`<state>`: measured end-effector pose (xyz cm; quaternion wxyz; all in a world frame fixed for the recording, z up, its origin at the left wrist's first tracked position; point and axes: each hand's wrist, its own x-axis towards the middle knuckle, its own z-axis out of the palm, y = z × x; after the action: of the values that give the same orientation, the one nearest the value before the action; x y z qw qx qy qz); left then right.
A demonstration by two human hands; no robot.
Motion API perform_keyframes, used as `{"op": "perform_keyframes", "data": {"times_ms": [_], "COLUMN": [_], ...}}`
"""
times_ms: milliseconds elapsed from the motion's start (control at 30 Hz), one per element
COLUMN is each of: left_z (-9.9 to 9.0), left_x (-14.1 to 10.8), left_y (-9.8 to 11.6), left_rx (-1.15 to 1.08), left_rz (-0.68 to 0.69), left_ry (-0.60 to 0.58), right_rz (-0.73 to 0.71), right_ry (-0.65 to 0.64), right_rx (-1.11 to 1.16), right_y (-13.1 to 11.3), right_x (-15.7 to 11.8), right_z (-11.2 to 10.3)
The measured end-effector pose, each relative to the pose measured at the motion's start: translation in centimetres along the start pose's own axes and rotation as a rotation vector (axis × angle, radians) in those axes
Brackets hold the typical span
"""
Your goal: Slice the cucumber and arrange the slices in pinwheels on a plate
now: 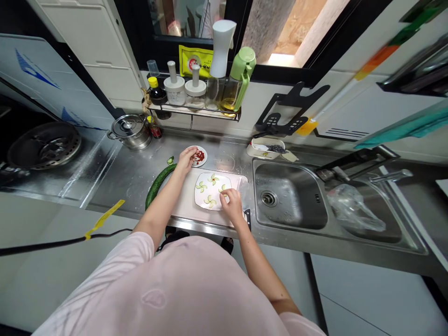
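Note:
A white plate [199,191] on a pink cutting board [184,198] bears several pinwheels of thin green slices; the top one has a red bit at its centre. My right hand [231,204] is over the plate's right edge, fingers bent together at the right-hand pinwheel [223,188]; anything between them is too small to see. My left hand [187,158] reaches the left rim of a small white dish [204,161] of chopped red pieces [200,157], its fingertips pinched, their contents unclear. A long cucumber [154,189] curves along the board's left side, partly behind my left forearm.
A knife handle [248,218] lies at the board's right edge, beside the sink [290,196]. Behind the counter, a rack [196,111] holds bottles and jars. A lidded pot [131,133] stands back left, with a cucumber end [170,160] near the dish. A plastic bag [353,207] lies far right.

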<state>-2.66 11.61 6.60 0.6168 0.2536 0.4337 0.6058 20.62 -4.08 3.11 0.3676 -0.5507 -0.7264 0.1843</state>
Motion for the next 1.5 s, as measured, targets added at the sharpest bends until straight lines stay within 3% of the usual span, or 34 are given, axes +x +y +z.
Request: {"op": "perform_keyframes", "data": {"times_ms": [400,733,900,1033,1500], "left_z": [2.8,4.4,4.1,3.6,2.1], "left_x": [-5.1,-9.4,-11.8,-13.7,-15.0], "left_y": [2.4,4.5,4.8,4.7,3.7], "left_rx": [-0.031,0.13,0.29,0.378,0.529], "left_rz": [0.036,0.17,0.217,0.166,0.124], "left_ry": [-0.128,-0.236,-0.297,-0.373,-0.515], "right_rz": [-0.032,-0.115,-0.157,-0.165,-0.198], "right_ry": [0.016,0.083,0.074,0.018,-0.124], "right_rx": [0.035,0.118,0.17,0.165,0.215], "right_y": [-1.9,-5.8,-8.4,-9.6,-9.5], "right_x": [0.9,4.9,5.8,5.7,4.8], "right_z": [-0.9,-4.3,-5.7,-6.0,-5.4]}}
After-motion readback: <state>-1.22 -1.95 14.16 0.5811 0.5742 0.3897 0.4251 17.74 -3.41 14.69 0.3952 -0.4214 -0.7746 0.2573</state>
